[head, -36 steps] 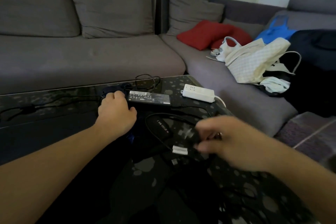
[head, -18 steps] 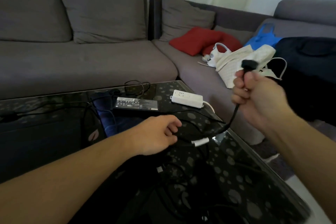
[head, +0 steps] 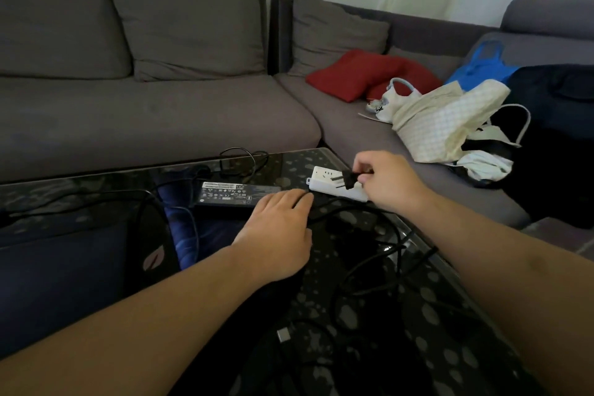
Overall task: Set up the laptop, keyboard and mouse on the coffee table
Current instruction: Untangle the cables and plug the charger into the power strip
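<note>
Right hand (head: 390, 182) — pinches black plug (head: 348, 177), prongs aimed at white power strip (head: 337, 185) for insertion. Left hand (head: 278, 228) — relaxed, flat on worktop (head: 418, 315) beside power brick (head: 234, 196), steadying. Laptop (head: 64, 254) — closed, worktop's left.

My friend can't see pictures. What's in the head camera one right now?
A person's right hand holds a black plug just above a white power strip on a dark glass coffee table. The left hand rests flat beside a black power adapter, with a grey sofa behind.
</note>
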Tool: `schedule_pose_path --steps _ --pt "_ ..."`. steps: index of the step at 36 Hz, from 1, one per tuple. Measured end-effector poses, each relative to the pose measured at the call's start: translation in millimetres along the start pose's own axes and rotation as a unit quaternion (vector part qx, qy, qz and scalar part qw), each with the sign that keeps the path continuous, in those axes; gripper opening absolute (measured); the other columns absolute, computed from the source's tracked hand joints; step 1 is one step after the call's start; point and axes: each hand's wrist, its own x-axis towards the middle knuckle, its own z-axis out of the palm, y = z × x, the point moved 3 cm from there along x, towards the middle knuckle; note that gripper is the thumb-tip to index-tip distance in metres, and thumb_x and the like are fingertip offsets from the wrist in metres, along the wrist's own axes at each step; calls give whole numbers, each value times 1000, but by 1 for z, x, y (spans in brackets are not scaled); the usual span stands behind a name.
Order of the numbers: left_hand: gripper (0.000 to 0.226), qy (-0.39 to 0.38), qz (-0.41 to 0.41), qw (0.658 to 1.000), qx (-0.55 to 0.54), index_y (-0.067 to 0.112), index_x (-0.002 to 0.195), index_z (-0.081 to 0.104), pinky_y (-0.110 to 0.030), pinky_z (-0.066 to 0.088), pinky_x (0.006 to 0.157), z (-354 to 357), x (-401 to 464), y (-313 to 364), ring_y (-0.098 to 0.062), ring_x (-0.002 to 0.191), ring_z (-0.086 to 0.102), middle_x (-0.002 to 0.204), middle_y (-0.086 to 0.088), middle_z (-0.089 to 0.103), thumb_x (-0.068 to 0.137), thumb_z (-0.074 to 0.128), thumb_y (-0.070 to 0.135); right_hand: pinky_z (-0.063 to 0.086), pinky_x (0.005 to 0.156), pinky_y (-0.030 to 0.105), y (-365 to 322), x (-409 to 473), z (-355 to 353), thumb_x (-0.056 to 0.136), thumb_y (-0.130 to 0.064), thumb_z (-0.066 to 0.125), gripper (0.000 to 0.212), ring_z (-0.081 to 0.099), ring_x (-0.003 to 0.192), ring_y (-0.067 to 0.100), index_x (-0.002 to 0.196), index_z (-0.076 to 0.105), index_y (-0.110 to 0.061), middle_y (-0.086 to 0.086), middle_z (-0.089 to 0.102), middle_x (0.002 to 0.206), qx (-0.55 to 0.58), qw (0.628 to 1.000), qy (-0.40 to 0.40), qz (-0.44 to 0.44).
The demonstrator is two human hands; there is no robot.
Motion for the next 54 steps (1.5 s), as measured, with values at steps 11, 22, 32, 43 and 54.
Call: schedule_pose_path --steps 11,22,32,43,54 --pt "23 90 -44 992 -75 30 119 64 -36 26 116 8 13 -9 -15 126 45 122 11 59 107 45 35 40 55 23 2 32 -1 99 -13 63 20 59 69 8 86 76 -20 -4 68 75 -15 1000 0 -8" --pt "10 106 -36 986 -127 35 108 63 -34 23 117 15 10 -16 -9 125 40 116 18 56 103 54 34 46 68 20 1 42 2 92 -8 73 17 66 83 8 88 81 -23 -7 76 87 -15 1000 -12 -15" --pt "7 105 -35 987 -120 37 107 60 -36 22 119 16 11 -14 -11 128 40 118 18 57 102 54 37 55 64 29 -12 48 2 90 -14 61 28 66 74 12 71 76 -29 -12 71 75 -82 997 12 4" --pt "18 76 -29 992 -100 33 119 59 -39 18 121 13 12 -13 -15 135 36 128 13 56 102 54 39 60 70 38 -39 51 -1 85 -26 60 20 67 81 30 74 76 -20 5 70 83 -184 982 -43 22" --pt "19 70 -30 992 -98 33 119 59 -39 19 121 14 11 -15 -16 135 36 129 13 56 102 55 38 41 57 30 -79 50 0 82 -19 65 25 56 68 26 61 53 -16 6 55 70 -304 947 -102 -26"
